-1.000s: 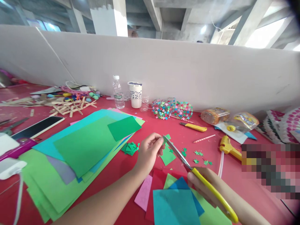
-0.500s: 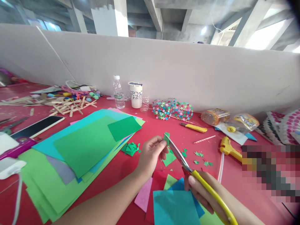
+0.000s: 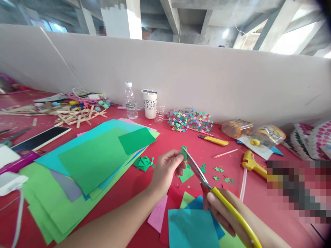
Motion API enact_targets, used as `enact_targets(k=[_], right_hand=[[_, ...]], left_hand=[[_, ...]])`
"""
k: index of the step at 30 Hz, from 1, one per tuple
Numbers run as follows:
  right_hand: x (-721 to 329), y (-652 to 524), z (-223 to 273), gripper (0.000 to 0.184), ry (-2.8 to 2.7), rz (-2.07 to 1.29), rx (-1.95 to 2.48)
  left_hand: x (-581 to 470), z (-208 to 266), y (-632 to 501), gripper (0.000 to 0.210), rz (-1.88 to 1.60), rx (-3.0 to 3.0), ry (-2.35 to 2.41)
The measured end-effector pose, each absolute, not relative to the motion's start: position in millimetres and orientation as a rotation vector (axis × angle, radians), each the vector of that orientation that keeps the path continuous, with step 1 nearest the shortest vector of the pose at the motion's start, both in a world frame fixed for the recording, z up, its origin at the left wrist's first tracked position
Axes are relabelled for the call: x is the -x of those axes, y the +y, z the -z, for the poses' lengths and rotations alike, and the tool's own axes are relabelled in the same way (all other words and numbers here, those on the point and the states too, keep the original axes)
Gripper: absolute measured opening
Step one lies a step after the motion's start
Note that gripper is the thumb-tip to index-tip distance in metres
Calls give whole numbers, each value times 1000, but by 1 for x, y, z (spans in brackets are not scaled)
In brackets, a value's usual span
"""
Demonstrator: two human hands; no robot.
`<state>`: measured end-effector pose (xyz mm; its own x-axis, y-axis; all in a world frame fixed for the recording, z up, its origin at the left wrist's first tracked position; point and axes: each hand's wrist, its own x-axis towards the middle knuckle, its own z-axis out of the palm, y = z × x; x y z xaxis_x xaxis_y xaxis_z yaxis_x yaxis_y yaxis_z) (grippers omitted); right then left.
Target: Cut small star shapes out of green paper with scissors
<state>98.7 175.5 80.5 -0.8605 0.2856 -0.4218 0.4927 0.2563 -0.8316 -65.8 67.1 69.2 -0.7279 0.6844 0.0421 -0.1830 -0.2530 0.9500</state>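
Between its thumb and fingers, my left hand (image 3: 167,168) pinches a small piece of green paper (image 3: 183,152). My right hand (image 3: 219,210) is closed around the yellow handles of a pair of scissors (image 3: 199,170), whose blades meet the edge of that piece. Beneath my left hand lies a larger green paper scrap (image 3: 186,174). Several small green paper stars (image 3: 219,169) are scattered to the right of the blades. A little heap of green cut pieces (image 3: 143,163) sits left of my left hand.
Stacked coloured sheets (image 3: 98,158) cover the left side, with blue squares (image 3: 193,227) in front. Behind are a water bottle (image 3: 131,103), a white cup (image 3: 150,105) and star-covered bottles (image 3: 190,120). A yellow utility knife (image 3: 214,140) and glue gun (image 3: 252,163) lie right.
Both hands, the green paper and the scissors stay almost in place. A blurred patch now shows above the partition at the far left.
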Motion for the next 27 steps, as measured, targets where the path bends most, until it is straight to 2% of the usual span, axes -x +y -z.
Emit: enact_targets(k=[13, 27], right_hand=[[-95, 172, -81, 61, 2288, 1741, -710], [-91, 168, -85, 61, 2434, 1605, -771]], left_hand=[[64, -67, 67, 21, -2039, -585, 1380], [66, -67, 68, 21, -2031, -580, 1385]])
